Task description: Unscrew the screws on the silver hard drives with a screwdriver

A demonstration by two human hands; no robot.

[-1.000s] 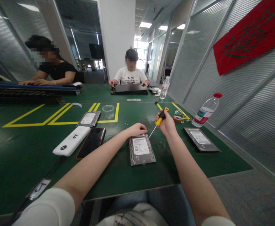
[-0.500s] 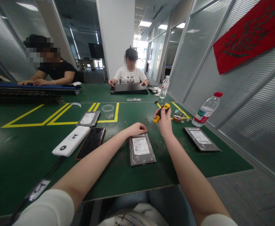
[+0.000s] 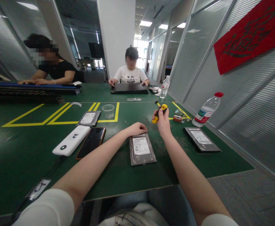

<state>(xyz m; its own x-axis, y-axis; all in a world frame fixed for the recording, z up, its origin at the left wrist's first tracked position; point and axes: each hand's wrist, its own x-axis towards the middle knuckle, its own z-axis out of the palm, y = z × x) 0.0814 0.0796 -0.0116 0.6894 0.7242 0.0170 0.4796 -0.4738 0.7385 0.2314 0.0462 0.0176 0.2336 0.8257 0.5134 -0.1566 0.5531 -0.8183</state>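
Observation:
A hard drive with a white label lies flat on the green table before me. My left hand grips its far edge, fingers curled together at the far right corner. In my right hand is a screwdriver with a yellow and black handle. Its thin shaft slants down to the left, the tip close by my left fingertips at that corner. Whether the tip sits in a screw is too small to tell.
Left of me lie a phone, a white power bank with a cable and another hard drive. A plastic cup stands beyond. To the right are a third hard drive and a bottle. Two people sit across the table.
My right hand and the screwdriver handle have shifted slightly left, toward the drive. My left hand and the hard drive have stayed in place.

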